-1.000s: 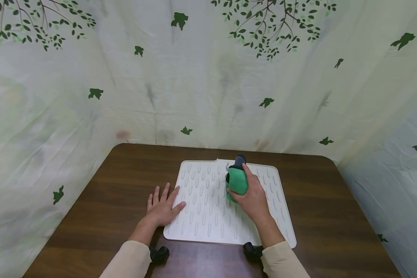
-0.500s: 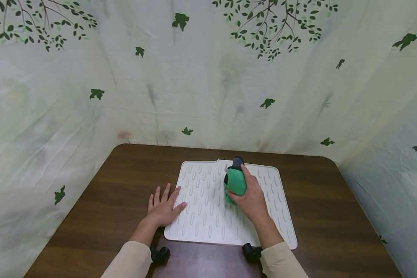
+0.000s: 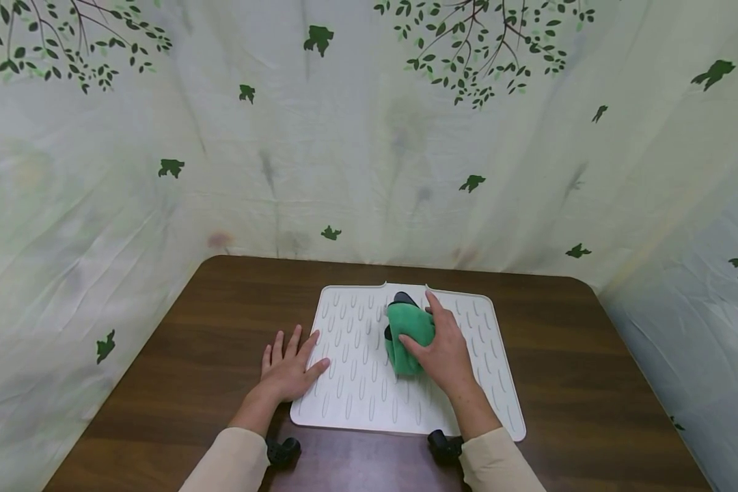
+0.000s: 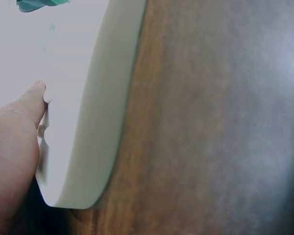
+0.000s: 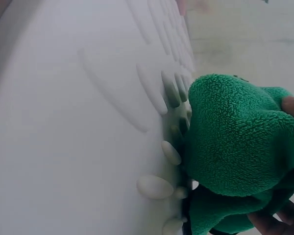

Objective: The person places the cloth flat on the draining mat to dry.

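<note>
A white board point(image 3: 350, 403) with rows of raised oval ridges lies on the brown table. My left hand point(image 3: 285, 372) rests with spread fingers on its left edge, the thumb on the board. Over the board's upper middle, my right hand point(image 3: 445, 348) grips a bunched green cloth point(image 3: 411, 328), thumb on the near side. A dark grey piece point(image 3: 404, 298) sticks out beyond the cloth's far end. In the right wrist view the fluffy cloth point(image 5: 235, 137) sits against the ridges, with fingertips curled at its right side.
The brown wooden table point(image 3: 221, 307) reaches back to a pale curtain point(image 3: 369, 157) printed with green leaves and branches. The curtain also hangs along both sides. Black wrist devices point(image 3: 283, 451) show at both sleeves, near the board's front edge.
The green cloth has shifted left and slightly nearer, and its dark end now points up to the left. My right index finger has straightened somewhat. My left hand has stayed put.
</note>
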